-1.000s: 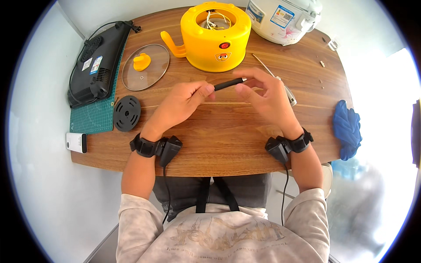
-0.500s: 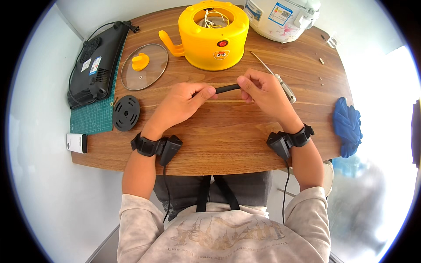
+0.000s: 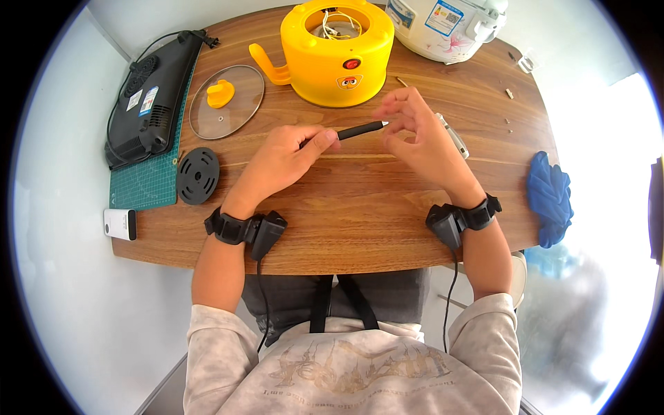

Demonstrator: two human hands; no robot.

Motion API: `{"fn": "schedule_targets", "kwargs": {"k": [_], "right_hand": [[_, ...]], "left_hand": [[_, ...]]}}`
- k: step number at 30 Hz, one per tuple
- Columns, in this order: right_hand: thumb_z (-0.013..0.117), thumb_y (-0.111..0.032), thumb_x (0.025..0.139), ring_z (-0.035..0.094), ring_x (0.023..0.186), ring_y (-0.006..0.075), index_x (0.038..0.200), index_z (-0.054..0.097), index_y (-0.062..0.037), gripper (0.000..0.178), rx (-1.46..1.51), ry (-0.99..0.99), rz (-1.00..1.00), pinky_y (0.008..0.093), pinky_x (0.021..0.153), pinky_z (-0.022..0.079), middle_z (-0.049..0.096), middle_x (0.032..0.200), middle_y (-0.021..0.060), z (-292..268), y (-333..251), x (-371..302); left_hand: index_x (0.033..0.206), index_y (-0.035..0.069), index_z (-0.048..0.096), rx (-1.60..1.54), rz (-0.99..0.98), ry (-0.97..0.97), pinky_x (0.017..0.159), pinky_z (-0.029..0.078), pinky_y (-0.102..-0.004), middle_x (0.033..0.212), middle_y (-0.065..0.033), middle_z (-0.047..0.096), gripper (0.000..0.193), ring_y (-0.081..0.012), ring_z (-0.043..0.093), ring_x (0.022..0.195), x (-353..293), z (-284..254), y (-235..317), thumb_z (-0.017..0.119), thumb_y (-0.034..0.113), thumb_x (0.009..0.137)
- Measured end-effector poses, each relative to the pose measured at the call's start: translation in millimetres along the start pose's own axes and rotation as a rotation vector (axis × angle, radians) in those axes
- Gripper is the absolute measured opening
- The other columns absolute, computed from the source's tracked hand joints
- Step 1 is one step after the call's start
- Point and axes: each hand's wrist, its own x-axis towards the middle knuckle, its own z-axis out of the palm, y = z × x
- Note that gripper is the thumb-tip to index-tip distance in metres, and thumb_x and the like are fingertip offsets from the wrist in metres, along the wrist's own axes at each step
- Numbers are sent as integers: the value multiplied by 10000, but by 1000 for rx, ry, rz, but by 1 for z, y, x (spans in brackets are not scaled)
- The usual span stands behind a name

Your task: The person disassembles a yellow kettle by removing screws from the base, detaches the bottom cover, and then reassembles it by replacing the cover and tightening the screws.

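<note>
A slim black pen (image 3: 360, 130) with a pale pointed tip lies pinched between the thumb and fingers of my left hand (image 3: 294, 155). Its tip points right. Close to that tip is my right hand (image 3: 422, 142), fingers apart and loosely curled, with nothing visible in it. Partly behind the right hand lies a screwdriver (image 3: 452, 136) with a pale handle. Beyond both hands stands a yellow appliance body (image 3: 335, 69) with a side handle and a red switch; loose wires (image 3: 340, 28) show in its open top.
At left are a glass lid (image 3: 238, 114) with a yellow knob, a black slotted disc (image 3: 198, 176), a black appliance (image 3: 155, 104) on a green mat (image 3: 142, 188), and a white-and-black box (image 3: 120, 225). A white cooker (image 3: 443, 34) stands far right; a blue cloth (image 3: 548, 200) lies at the right edge.
My right hand has let go of the pen's right end and opened, uncovering the pale tip. My left hand keeps its hold, and the pen tilts slightly more upward to the right.
</note>
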Motion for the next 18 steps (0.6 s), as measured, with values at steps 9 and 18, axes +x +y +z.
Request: {"fn": "schedule_targets", "kwargs": {"k": [9, 18], "right_hand": [[702, -216, 951, 603, 647, 125, 1167, 602, -2, 320, 14, -99, 117, 281, 607, 480, 690, 853, 64, -3, -3, 3], [679, -154, 952, 575, 642, 55, 1096, 663, -18, 198, 138, -100, 323, 222, 547, 458, 679, 765, 17, -6, -15, 4]], "left_hand": [[993, 0, 731, -20, -20, -4, 751, 491, -339, 872, -147, 725, 456, -225, 644, 773, -1, -1, 2, 547, 415, 1036], [943, -11, 713, -29, -26, 21, 688, 462, -318, 782, -109, 680, 426, -180, 579, 701, 0, -2, 1, 569, 383, 1022]]}}
